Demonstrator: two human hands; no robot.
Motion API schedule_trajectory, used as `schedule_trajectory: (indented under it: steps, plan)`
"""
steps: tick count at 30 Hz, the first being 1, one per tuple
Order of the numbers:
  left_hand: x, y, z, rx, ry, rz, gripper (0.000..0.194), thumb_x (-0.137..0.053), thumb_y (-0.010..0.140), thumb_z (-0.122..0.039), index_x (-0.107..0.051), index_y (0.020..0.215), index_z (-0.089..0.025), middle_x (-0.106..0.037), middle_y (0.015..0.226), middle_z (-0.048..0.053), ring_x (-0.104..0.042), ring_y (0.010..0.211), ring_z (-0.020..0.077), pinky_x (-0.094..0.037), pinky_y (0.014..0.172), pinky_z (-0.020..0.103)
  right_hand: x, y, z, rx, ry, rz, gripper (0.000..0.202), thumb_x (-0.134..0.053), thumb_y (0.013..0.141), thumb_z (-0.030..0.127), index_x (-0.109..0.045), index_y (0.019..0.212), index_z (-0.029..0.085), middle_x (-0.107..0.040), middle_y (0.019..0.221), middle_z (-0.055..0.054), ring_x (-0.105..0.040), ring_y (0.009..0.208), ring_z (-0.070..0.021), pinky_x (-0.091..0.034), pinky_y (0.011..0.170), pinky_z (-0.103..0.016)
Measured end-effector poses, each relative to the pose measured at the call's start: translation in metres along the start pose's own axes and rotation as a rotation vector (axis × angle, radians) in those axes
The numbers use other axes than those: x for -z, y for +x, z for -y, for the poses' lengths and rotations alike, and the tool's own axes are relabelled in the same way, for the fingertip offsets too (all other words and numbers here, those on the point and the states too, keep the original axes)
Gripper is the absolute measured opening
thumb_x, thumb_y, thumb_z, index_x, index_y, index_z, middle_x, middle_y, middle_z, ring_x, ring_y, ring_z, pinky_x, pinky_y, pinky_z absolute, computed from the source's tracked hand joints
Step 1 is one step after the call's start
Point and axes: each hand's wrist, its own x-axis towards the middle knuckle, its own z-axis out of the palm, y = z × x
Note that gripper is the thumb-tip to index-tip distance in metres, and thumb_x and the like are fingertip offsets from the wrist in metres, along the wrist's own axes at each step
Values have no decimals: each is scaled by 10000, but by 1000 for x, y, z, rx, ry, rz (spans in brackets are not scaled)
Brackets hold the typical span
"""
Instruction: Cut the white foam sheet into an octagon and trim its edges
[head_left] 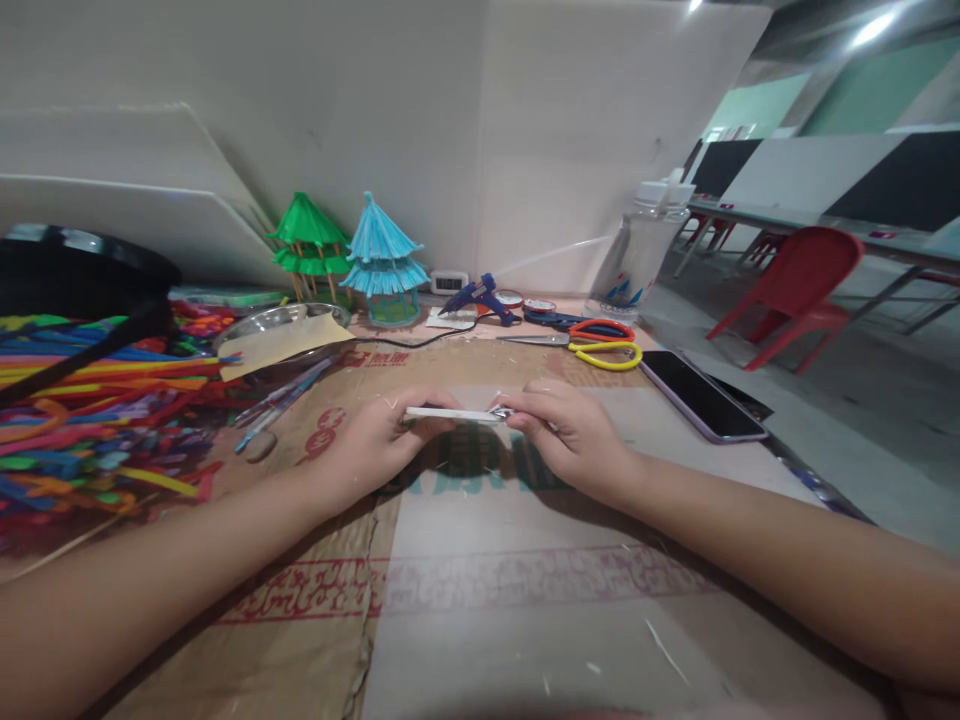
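Between both hands, a thin flat white piece (457, 413) is held level above the cardboard, seen almost edge-on. My left hand (390, 430) is closed on its left end, with the fingers behind and the thumb in front. My right hand (566, 430) pinches at the right end, where a small shiny, dark-and-silver bit shows by the fingertips; I cannot make out what that is. A shadow falls on the printed cardboard (300, 590) and the pale translucent sheet (465, 640) beneath the hands.
Colourful pipe cleaners (97, 430) heap up at left, near a metal bowl (262, 325). Behind stand a green model pavilion (307, 240), a blue one (385, 265) and a glue gun (480, 295). Scissors (600, 345), a phone (701, 395) and a clear bottle (637, 255) are at right.
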Motion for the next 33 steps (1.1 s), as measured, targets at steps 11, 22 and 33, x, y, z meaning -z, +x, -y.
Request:
schedule_trajectory:
  steps: [11,22,33]
  plan:
    - [-1,1,3,7,37,-27,228,-542,930,-372,-700,1003,-226,-759,998,29,-683,931,223,-506,851,317,-4,-2,-6,-23,44,-33,330,-453,1002,314,-679,1120,105,-660,815,-82,-597,760,-193,-458,694,-309]
    - [-1,-1,3,-38,80,12,267,-488,941,-347,-699,1052,-227,-756,1046,55,-683,980,237,-512,889,362,-3,-1,4,-7,17,22,338,-418,1019,330,-682,1123,146,-663,811,-70,-585,749,-183,-442,699,-302]
    - [-4,-3,10,-119,109,5,237,-484,952,-296,-681,1066,-232,-753,1051,41,-690,985,210,-511,889,320,-3,-1,6,16,-15,58,341,-411,1021,335,-677,1124,149,-657,815,-69,-578,759,-184,-420,693,-297]
